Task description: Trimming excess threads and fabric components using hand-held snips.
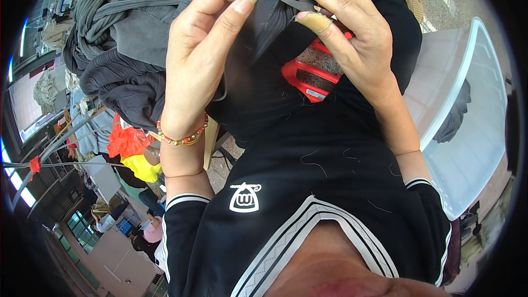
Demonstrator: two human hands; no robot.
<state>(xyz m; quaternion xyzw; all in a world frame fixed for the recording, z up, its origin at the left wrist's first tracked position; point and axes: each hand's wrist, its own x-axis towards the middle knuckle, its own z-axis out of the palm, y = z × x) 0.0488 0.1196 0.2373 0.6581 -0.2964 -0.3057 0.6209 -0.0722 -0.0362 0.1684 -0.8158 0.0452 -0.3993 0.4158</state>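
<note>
My left hand (201, 44) pinches the edge of a dark grey piece of fabric (267, 14) between thumb and fingertips, holding it up in front of my chest. Beside it, my right hand (357, 30) is closed around small dark thread snips (298, 4). Their two pointed blades stand slightly apart and face the fabric. Whether the tips touch the cloth I cannot tell. The handle is mostly hidden inside the right hand. A heap of dark grey ribbed garments (143, 44) lies just beyond and to the left of my left hand.
To my right stands a translucent plastic bin (467, 170) with a dark grey garment (455, 113) in it. A red plastic stool (308, 80) shows below my hands. At the left are a red plastic bag (127, 138), a yellow cloth (141, 168) and a person (151, 234) farther off.
</note>
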